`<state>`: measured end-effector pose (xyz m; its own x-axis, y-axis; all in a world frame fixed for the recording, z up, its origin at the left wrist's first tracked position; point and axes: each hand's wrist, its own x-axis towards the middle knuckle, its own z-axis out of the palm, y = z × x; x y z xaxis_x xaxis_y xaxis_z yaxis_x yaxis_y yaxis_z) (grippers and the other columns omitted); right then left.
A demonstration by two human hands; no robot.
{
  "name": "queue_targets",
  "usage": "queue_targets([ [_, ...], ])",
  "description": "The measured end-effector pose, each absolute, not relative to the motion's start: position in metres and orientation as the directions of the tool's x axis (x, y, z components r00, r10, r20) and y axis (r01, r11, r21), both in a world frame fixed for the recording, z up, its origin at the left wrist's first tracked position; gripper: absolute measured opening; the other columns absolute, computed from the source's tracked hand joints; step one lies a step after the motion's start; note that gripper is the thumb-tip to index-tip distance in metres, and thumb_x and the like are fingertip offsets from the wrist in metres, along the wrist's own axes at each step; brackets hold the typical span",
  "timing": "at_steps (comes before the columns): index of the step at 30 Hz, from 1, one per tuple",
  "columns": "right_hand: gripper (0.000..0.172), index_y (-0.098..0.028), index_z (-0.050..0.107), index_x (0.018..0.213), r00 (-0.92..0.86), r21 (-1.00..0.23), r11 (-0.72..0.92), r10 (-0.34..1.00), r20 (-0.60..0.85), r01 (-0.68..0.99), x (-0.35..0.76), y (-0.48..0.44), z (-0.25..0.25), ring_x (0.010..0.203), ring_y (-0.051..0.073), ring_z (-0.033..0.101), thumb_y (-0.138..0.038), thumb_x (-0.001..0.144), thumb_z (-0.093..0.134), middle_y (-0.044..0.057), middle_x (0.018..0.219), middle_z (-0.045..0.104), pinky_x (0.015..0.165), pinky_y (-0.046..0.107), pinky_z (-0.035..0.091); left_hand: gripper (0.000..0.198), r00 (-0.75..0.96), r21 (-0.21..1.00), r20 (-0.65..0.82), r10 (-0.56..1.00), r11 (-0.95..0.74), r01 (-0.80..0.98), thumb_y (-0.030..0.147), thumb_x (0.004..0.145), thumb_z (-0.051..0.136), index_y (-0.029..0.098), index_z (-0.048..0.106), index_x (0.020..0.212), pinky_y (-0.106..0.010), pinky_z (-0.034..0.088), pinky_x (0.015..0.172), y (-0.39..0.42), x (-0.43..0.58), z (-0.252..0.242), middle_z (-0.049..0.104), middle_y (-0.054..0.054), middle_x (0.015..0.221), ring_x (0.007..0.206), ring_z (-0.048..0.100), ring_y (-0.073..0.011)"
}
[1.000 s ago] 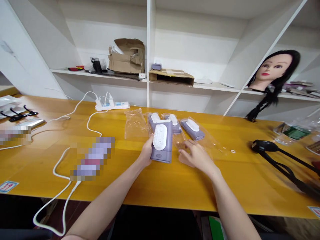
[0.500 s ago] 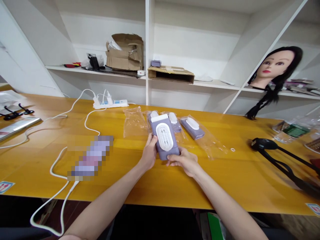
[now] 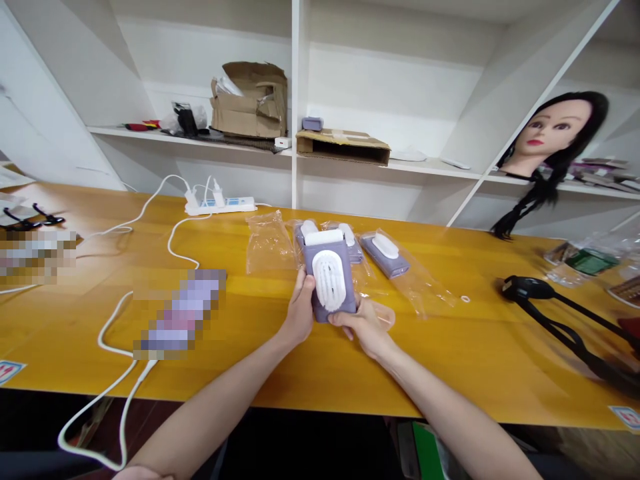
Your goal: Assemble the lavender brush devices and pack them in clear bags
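Observation:
Both my hands hold a lilac handheld brush device (image 3: 330,283) above the yellow wooden table (image 3: 465,373). Its white oval bristle head faces up. My left hand (image 3: 301,310) grips its left side, and my right hand (image 3: 363,327) cups its lower end. Behind it lie several similar lilac devices in clear plastic bags, the nearest distinct one (image 3: 385,255) to the right. An empty clear bag (image 3: 267,243) lies to the left of them.
A white power strip (image 3: 220,205) with white cables sits at the table's back. A pixelated object (image 3: 180,313) lies left of my hands. A black strap (image 3: 530,290) lies right. White shelves behind hold a cardboard box (image 3: 250,100) and a mannequin head (image 3: 550,133).
My right hand has moved from lying open beside the device to gripping its lower end. The device has turned, bringing its white oval head upward and its long side more upright.

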<state>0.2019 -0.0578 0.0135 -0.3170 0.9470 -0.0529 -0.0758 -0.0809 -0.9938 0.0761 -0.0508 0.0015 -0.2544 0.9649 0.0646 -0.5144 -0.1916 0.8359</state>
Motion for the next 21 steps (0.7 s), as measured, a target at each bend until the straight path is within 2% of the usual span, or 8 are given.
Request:
queue_targets([
  [5,0.031,-0.017,0.056,0.076,-0.390,-0.979,-0.166,0.914,-0.108,-0.117,0.201,-0.056,0.011,0.037,0.005,0.041,-0.020,0.054,0.076,-0.006,0.054,0.056,0.036,0.020,0.029,0.028,-0.232,0.825,0.112,0.966,-0.221,-0.521,0.040,0.081,0.053,0.025,0.056,0.104,-0.028,0.043,0.086,-0.052,0.075,0.005,0.063,-0.001,0.105,0.099,0.057,-0.0177],
  [11,0.035,-0.016,0.057,0.078,-0.385,-0.984,-0.173,0.912,-0.144,-0.043,0.202,-0.055,0.011,0.037,0.009,0.049,-0.025,0.052,0.079,-0.004,0.055,0.061,0.037,0.022,0.033,0.030,-0.216,0.819,0.123,0.969,-0.222,-0.529,0.041,0.081,0.053,0.024,0.055,0.105,-0.028,0.044,0.083,-0.056,0.075,0.008,0.063,-0.002,0.103,0.096,0.058,-0.0178],
  [16,0.024,-0.017,0.055,0.068,-0.387,-0.991,-0.131,0.916,-0.108,-0.035,0.204,-0.056,0.015,0.034,0.006,0.037,-0.019,0.055,0.075,-0.008,0.046,0.052,0.037,0.021,0.025,0.034,-0.167,0.776,0.083,0.982,-0.169,-0.608,0.045,0.076,0.059,0.021,0.057,0.100,-0.030,0.045,0.085,-0.050,0.073,0.012,0.065,-0.002,0.099,0.096,0.059,-0.0188],
  [18,0.021,-0.018,0.058,0.069,-0.396,-0.989,-0.143,0.911,-0.113,-0.048,0.204,-0.058,0.016,0.042,0.007,0.042,-0.015,0.054,0.073,-0.008,0.050,0.054,0.042,0.021,0.031,0.038,-0.184,0.749,0.023,0.983,-0.139,-0.648,0.049,0.073,0.060,0.019,0.059,0.095,-0.031,0.046,0.083,-0.047,0.070,0.014,0.066,-0.003,0.095,0.093,0.061,-0.0199],
  [21,0.026,-0.017,0.064,0.077,-0.438,-0.988,-0.143,0.893,-0.104,-0.057,0.202,-0.060,0.016,0.064,0.012,0.056,-0.012,0.052,0.072,-0.004,0.068,0.064,0.063,0.024,0.043,0.043,-0.223,0.711,-0.044,0.974,-0.126,-0.692,0.054,0.069,0.061,0.017,0.061,0.092,-0.033,0.047,0.080,-0.044,0.064,0.018,0.068,-0.003,0.088,0.086,0.062,-0.0210],
])
